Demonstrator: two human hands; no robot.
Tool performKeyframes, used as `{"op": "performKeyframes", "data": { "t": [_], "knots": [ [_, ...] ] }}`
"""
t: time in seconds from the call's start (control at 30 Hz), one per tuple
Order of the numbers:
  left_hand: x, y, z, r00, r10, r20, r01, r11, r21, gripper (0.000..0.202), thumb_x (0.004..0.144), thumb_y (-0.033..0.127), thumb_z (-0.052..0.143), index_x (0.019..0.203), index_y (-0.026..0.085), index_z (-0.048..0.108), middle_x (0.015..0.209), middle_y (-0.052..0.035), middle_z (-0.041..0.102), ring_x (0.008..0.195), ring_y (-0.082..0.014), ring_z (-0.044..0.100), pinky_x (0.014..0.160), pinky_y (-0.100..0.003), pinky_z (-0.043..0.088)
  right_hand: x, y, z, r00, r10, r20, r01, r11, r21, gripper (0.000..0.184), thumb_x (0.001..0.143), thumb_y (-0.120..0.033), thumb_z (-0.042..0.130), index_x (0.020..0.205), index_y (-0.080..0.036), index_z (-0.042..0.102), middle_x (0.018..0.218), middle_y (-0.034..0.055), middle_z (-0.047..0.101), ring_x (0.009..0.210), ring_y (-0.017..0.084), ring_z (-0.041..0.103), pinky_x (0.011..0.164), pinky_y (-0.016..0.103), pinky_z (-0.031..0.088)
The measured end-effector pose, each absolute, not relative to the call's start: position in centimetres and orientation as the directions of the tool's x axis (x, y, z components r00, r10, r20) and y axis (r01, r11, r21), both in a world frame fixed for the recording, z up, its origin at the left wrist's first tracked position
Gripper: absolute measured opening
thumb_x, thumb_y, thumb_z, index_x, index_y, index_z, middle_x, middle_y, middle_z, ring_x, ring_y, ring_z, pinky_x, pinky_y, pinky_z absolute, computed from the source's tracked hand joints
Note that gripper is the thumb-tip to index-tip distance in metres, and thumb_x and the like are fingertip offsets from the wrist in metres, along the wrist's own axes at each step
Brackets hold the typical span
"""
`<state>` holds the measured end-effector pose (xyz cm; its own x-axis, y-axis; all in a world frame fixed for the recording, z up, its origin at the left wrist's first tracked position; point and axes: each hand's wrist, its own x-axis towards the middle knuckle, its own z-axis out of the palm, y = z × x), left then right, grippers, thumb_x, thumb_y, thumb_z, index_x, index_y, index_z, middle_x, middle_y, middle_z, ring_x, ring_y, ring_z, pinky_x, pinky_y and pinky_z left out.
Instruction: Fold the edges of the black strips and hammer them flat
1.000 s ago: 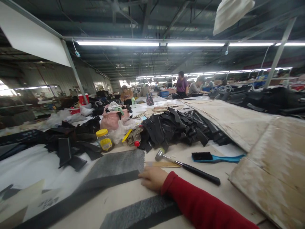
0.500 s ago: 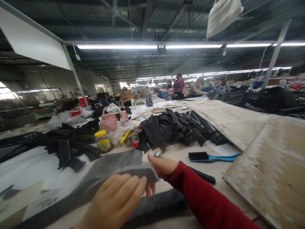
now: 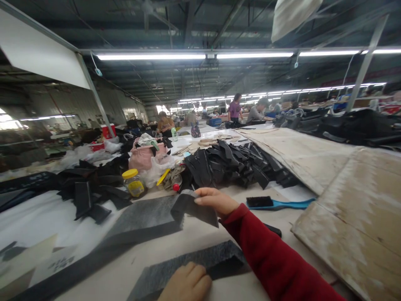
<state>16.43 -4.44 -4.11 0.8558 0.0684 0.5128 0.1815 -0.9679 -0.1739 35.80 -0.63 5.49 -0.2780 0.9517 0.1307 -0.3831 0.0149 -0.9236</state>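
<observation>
My right hand point(image 3: 216, 201), in a red sleeve, pinches a thin dark grey piece of material point(image 3: 196, 209) between thumb and fingers. The piece bends over the end of a long grey strip point(image 3: 138, 217) on the table. Lower down, my left hand point(image 3: 188, 282) is curled with its fingers together, over another dark strip point(image 3: 194, 263). Its fingertips are hidden, so what they grip does not show. A black tool handle point(image 3: 274, 230) sticks out from behind my right forearm. Beyond it lies a blue brush point(image 3: 282, 204) with black bristles.
Black cut pieces point(image 3: 228, 165) form a heap ahead, with more point(image 3: 90, 196) at left. A yellow-lidded jar point(image 3: 134, 184) and a pink bag point(image 3: 147, 156) stand left of centre. Large worn boards point(image 3: 354, 221) cover the right side. Several people work farther back.
My left hand has left the grey piece and moved down toward me, to the lower strip. My right hand keeps the piece and has moved slightly away from me.
</observation>
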Motion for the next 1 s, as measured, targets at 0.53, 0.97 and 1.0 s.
{"op": "performKeyframes", "data": {
  "t": [0.53,0.97,1.0],
  "knots": [
    [13.0,-4.2,4.9,0.599,0.362,0.715,0.472,-0.88,0.05,0.042,0.083,0.026,0.05,0.123,0.019,0.044,0.122,-0.0099,0.052,0.11,-0.0195,0.051,0.089,-0.027,0.047,37.3,-4.0,8.2,-0.442,0.862,0.248,-0.025,0.265,-0.964,0.032,0.07,-0.021,0.062,0.101,-0.016,0.065,0.092,0.0018,0.066,0.082,0.014,0.057,0.08,0.028,0.044],
    [8.0,-2.0,9.4,0.718,0.693,-0.062,0.644,-0.628,0.437,0.032,0.074,0.027,0.054,0.105,0.023,0.062,0.101,-0.0002,0.067,0.091,-0.0186,0.062,0.078,-0.022,0.048,35.9,-4.5,7.8,-0.653,0.756,0.038,0.205,0.226,-0.952,0.038,0.075,-0.027,0.058,0.109,-0.01,0.062,0.083,0.0028,0.06,0.07,0.01,0.053,0.066,0.021,0.044],
    [7.7,-1.9,9.5,0.714,0.694,-0.095,0.648,-0.603,0.466,0.029,0.075,0.027,0.052,0.102,0.022,0.062,0.098,0.0007,0.067,0.089,-0.0177,0.062,0.076,-0.02,0.048,35.8,-4.1,7.5,-0.654,0.757,0.019,0.267,0.254,-0.93,0.038,0.074,-0.027,0.059,0.108,-0.011,0.062,0.081,0.0021,0.06,0.069,0.01,0.052,0.065,0.02,0.043]
  ]
}}
